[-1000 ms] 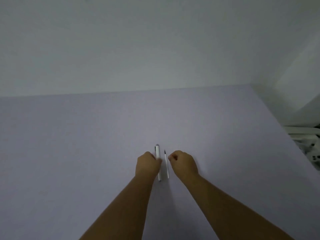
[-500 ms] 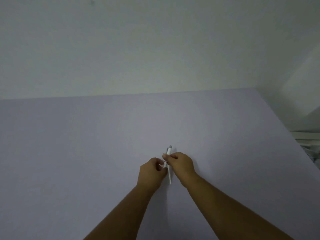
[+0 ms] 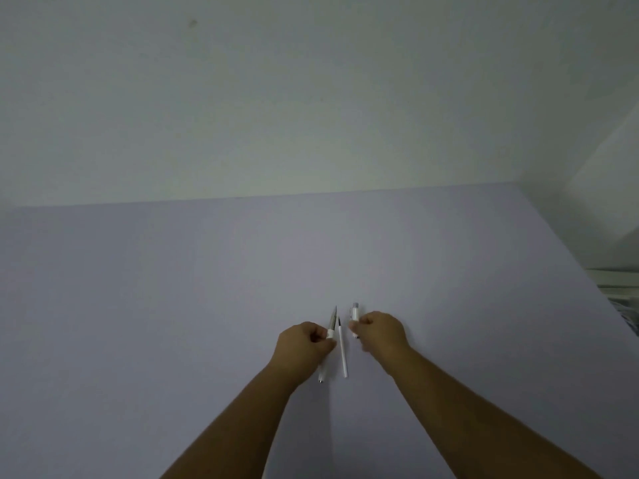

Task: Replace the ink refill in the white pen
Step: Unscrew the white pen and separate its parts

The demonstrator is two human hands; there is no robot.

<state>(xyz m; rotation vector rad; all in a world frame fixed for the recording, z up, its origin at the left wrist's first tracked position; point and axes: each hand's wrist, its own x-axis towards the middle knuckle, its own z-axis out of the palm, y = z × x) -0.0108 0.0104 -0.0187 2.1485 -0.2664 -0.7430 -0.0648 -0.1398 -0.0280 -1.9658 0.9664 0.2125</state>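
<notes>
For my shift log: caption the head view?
Pen pulled apart: left hand holds lower barrel, right hand upper half; spare refill between.

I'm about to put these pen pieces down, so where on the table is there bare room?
The table is bare left of the left hand, right of the right hand, and beyond both toward the wall. Only the strip between the hands is crowded: the spare refill lies there.

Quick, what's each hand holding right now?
Left hand: closed on the lower pen barrel, old refill showing.
Right hand: closed on the upper pen barrel.
</notes>
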